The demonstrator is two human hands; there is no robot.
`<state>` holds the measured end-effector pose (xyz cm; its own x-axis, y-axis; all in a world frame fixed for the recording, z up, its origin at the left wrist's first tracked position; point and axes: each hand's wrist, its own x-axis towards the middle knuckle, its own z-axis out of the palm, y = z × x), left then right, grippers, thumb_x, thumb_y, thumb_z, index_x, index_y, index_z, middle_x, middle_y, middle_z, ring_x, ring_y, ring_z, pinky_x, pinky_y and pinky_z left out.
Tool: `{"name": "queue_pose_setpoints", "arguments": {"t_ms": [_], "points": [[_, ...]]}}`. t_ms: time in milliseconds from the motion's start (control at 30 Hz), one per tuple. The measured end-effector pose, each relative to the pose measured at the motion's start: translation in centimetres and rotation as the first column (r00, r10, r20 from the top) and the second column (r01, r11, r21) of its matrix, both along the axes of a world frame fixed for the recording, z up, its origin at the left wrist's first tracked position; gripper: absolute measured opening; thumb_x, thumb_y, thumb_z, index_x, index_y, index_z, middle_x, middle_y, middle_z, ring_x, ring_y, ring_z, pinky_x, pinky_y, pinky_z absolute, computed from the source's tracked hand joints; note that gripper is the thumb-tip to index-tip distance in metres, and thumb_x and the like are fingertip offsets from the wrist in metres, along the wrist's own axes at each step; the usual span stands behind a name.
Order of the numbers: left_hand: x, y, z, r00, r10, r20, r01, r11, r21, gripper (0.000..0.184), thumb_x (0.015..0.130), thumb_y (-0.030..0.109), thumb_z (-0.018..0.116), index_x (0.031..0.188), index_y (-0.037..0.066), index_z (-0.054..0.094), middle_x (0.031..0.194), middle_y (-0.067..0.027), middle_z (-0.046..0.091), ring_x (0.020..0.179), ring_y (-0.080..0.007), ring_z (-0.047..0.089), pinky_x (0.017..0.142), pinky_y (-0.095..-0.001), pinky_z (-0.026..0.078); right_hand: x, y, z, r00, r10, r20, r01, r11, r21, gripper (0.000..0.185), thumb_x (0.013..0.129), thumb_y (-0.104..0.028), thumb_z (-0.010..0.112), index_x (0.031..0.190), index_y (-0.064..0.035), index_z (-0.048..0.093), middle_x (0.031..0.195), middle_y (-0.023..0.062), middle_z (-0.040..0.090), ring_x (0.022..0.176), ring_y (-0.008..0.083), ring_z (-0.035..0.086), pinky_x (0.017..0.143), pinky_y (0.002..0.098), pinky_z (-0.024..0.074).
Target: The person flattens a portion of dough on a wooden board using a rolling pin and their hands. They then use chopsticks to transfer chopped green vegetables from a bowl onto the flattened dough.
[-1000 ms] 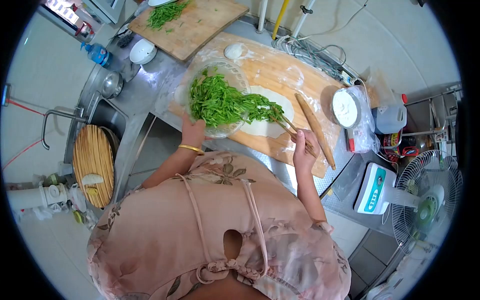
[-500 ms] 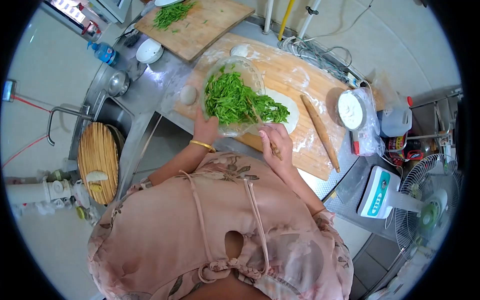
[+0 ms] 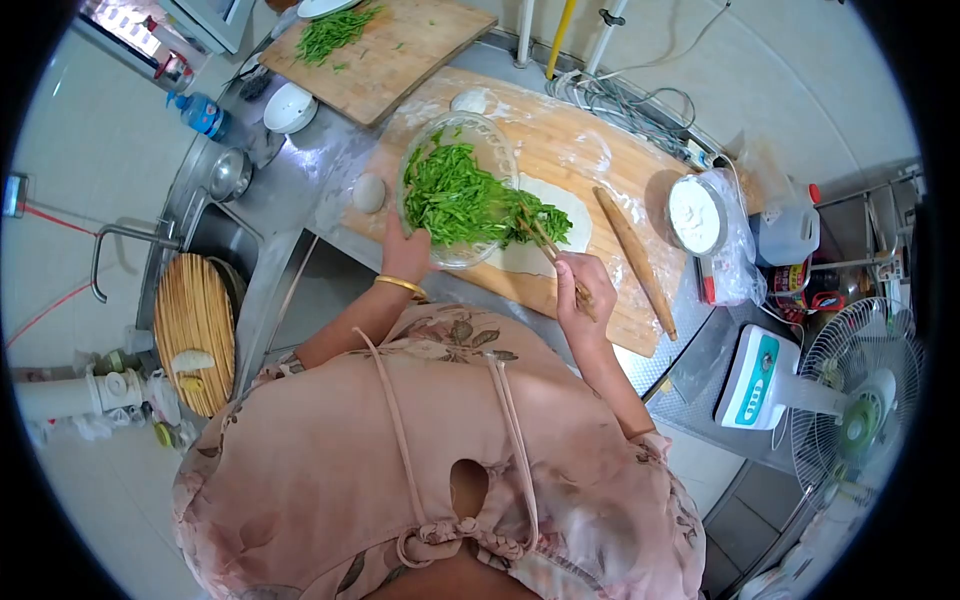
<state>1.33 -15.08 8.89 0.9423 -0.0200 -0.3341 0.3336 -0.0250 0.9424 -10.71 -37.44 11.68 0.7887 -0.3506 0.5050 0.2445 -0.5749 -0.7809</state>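
My left hand (image 3: 406,250) is closed on the near left rim of a clear glass bowl (image 3: 488,140), which tilts toward the right. Chopped green leaves (image 3: 452,195) fill the bowl and spill over its right edge onto a flat white dough sheet (image 3: 568,203). In my right hand (image 3: 586,290) is a pair of chopsticks (image 3: 545,242), their tips among the greens at the bowl's right edge. The dough lies on a floured wooden board (image 3: 545,115), partly hidden under the bowl and greens.
A rolling pin (image 3: 636,262) lies right of the dough, beside a bowl of flour (image 3: 694,216). Dough balls (image 3: 369,193) rest on the board's left. Behind is a cutting board (image 3: 400,55) with more greens. A scale (image 3: 758,380) and fan (image 3: 860,410) stand right.
My right hand with the chopsticks has moved right, and the chopstick tips now sit among the greens over the dough. My left hand still holds the tilted bowl.
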Motion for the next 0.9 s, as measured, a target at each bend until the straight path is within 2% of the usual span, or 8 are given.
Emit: {"name": "queue_pose_setpoints", "arguments": {"t_ms": [100,233,333,400,767,900], "points": [[0.1,0.0,0.1,0.993,0.064,-0.099,-0.062,0.998,0.026,0.063,0.084,0.002,0.049,0.141,0.012,0.025,0.117,-0.0157,0.054,0.086,-0.0304,0.065,0.047,-0.0410,0.059,-0.2,-0.8,-0.3,1.000,-0.017,-0.010,0.017,1.000,-0.019,0.002,0.084,0.003,0.065,0.086,0.0019,0.065,0.085,0.0157,0.065,0.075,0.0274,0.064,0.067,0.0327,0.0507],[0.2,0.4,0.0,0.994,0.081,-0.073,-0.079,0.997,0.023,0.066,0.084,0.002,0.048,0.143,0.013,0.023,0.118,-0.0168,0.054,0.084,-0.0290,0.065,0.047,-0.0394,0.059,-0.2,-0.8,-0.2,0.998,-0.023,-0.059,0.023,1.000,-0.016,0.002,0.084,0.002,0.066,0.086,0.0020,0.064,0.085,0.0160,0.064,0.075,0.0284,0.064,0.067,0.0333,0.0507],[0.2,0.7,0.4,0.994,0.093,-0.066,-0.094,0.995,-0.014,0.073,0.081,0.000,0.047,0.148,0.015,0.021,0.118,-0.0177,0.054,0.082,-0.0269,0.065,0.047,-0.0360,0.059,0.0,0.2,1.3,0.998,0.009,-0.055,-0.008,1.000,0.010,0.004,0.087,0.000,0.064,0.088,0.0034,0.066,0.085,0.0160,0.066,0.080,0.0264,0.065,0.071,0.0319,0.0510],[0.4,1.2,0.1,0.994,0.082,-0.065,-0.085,0.996,-0.041,0.073,0.081,0.000,0.047,0.148,0.016,0.021,0.119,-0.0177,0.053,0.083,-0.0274,0.066,0.048,-0.0362,0.060,0.5,0.8,0.9,0.998,0.061,-0.005,-0.061,0.998,-0.005,0.005,0.085,0.002,0.065,0.090,0.0027,0.066,0.087,0.0169,0.065,0.081,0.0289,0.064,0.070,0.0334,0.0512],[0.0,1.9,-0.1,0.991,0.132,-0.021,-0.134,0.989,-0.068,0.070,0.080,-0.003,0.045,0.146,0.011,0.027,0.118,-0.0164,0.054,0.091,-0.0275,0.064,0.058,-0.0376,0.061,3.1,2.9,-1.6,0.971,0.231,0.062,-0.233,0.972,0.029,0.012,0.081,0.000,0.069,0.093,0.0011,0.064,0.094,0.0173,0.062,0.084,0.0325,0.063,0.072,0.0354,0.0511],[-0.5,1.2,2.0,0.992,0.112,-0.053,-0.115,0.991,-0.069,0.069,0.079,-0.003,0.045,0.145,0.008,0.028,0.117,-0.0153,0.054,0.093,-0.0254,0.062,0.062,-0.0355,0.060,2.6,2.8,-2.8,0.981,0.196,0.016,-0.196,0.981,-0.005,0.012,0.081,0.000,0.069,0.091,0.0011,0.063,0.093,0.0179,0.061,0.085,0.0325,0.062,0.072,0.0362,0.0507]]}}
